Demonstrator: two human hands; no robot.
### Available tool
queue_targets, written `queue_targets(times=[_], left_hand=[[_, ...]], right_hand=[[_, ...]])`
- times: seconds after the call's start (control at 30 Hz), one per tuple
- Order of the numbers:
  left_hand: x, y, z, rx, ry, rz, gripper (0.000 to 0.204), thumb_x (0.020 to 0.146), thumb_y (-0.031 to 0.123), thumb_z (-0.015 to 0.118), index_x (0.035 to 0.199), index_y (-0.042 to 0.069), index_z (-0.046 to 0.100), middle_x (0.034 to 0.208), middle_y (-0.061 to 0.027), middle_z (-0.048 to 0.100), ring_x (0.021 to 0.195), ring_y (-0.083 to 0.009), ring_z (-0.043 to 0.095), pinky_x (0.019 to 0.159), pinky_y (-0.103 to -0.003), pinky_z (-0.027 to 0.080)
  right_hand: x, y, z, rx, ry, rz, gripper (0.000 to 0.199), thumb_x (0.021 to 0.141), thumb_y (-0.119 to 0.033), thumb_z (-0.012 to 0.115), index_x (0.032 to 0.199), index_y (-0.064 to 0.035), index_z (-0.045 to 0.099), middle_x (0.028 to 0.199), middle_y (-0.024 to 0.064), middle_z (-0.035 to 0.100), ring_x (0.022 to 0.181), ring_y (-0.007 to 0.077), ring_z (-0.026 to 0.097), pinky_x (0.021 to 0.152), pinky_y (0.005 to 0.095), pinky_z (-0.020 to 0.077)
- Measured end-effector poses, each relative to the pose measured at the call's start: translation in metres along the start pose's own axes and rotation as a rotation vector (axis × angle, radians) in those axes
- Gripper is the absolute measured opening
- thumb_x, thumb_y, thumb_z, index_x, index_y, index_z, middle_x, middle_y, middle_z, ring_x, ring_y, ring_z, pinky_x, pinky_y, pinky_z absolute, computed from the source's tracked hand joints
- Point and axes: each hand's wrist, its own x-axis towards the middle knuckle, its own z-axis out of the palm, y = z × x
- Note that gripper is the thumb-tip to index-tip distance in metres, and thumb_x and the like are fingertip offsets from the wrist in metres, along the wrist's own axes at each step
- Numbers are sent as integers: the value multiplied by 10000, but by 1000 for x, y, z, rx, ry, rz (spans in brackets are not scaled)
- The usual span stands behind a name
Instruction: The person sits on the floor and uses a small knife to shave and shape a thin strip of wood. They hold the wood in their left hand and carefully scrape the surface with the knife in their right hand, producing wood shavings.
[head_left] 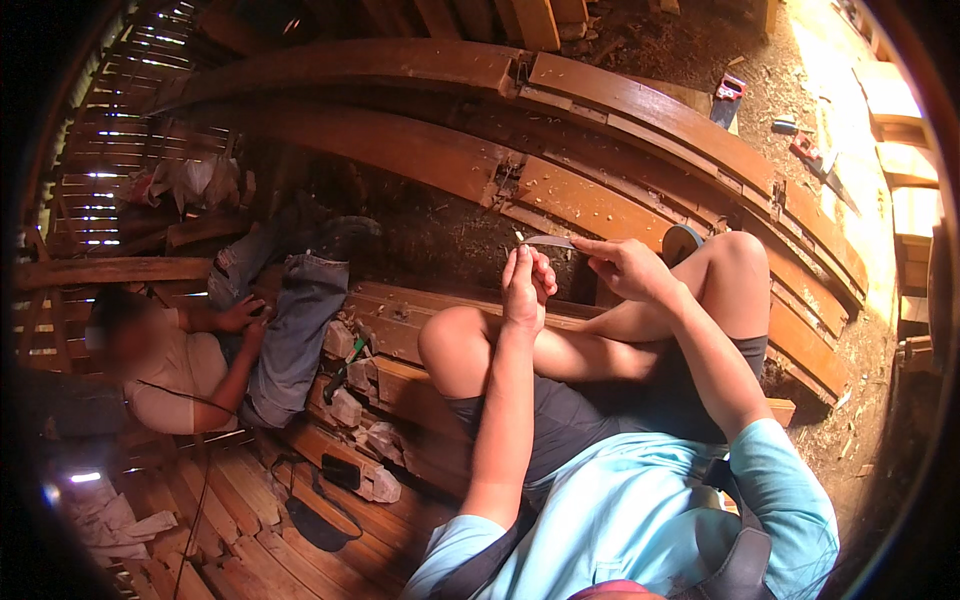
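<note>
In front of my raised knees, my right hand (632,270) is closed round the grip of a knife, its index finger stretched along the back. The thin, slightly curved blade (548,240) points left, and its tip reaches the fingertips of my left hand (526,286). That hand is held upright, thumb and index finger pinched on a small pale sliver (519,237) that pokes out just above them. Most of the sliver is hidden by the fingers, and the knife's handle is covered by my right palm.
Long brown wooden beams (600,190) with notches and shavings lie beyond my knees. Two red-handled saws (731,88) (803,147) rest at the far right. A person (185,375) sits at the left, beside stone-like chunks (346,408), a black phone (341,471) and a dark cap (322,522).
</note>
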Motion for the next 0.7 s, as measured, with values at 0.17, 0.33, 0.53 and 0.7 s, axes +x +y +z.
queue_targets(times=[0.17,0.33,0.53,0.7], left_hand=[[-1,2,3,71,-64,-14,234,965,341,456,843,141,455,702,13,446,589,-97,470,497,-229,403],[-1,5,9,130,-149,0,223,974,279,436,824,116,454,699,-2,465,578,-98,472,507,-234,414],[-20,-25,19,326,-344,-43,211,965,206,445,796,86,481,674,-32,507,558,-111,499,533,-238,432],[-1,33,-4,-364,-106,22,230,949,253,452,770,113,490,633,7,460,569,-113,452,514,-257,402]], right_hand=[[-1,-7,-10,8,-51,108,393,840,-135,577,1225,-216,574,908,194,639,833,357,624,713,411,489],[-6,0,8,-104,212,2,457,830,-59,562,1257,-222,551,810,190,616,652,264,602,646,325,482],[33,52,1,307,446,337,408,903,-194,512,1310,-190,491,779,183,608,670,199,595,666,313,474],[3,6,-17,311,116,91,469,849,-38,523,1297,-174,515,722,107,569,640,128,505,655,261,456]])
